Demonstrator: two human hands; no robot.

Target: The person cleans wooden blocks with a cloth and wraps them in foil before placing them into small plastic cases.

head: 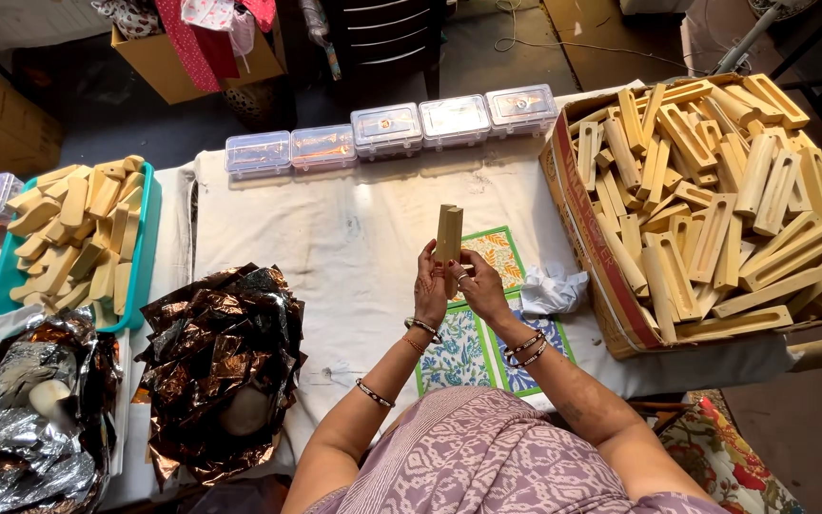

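We hold a wooden block (448, 234) upright, left hand (429, 286) and right hand (480, 287) both closed round its lower end; a cardboard box (577, 200) of like pieces sits at the table's right edge.

From here, open white cloth (354, 238) lies ahead of her, bare up to the row of clear plastic boxes (387, 128). The cardboard box of wooden pieces (715, 200) walls the right; crinkled bronze foil (221, 362) and the teal tray (149, 247) crowd the left.

Mauve patterned garment, beaded bangles — both wrists
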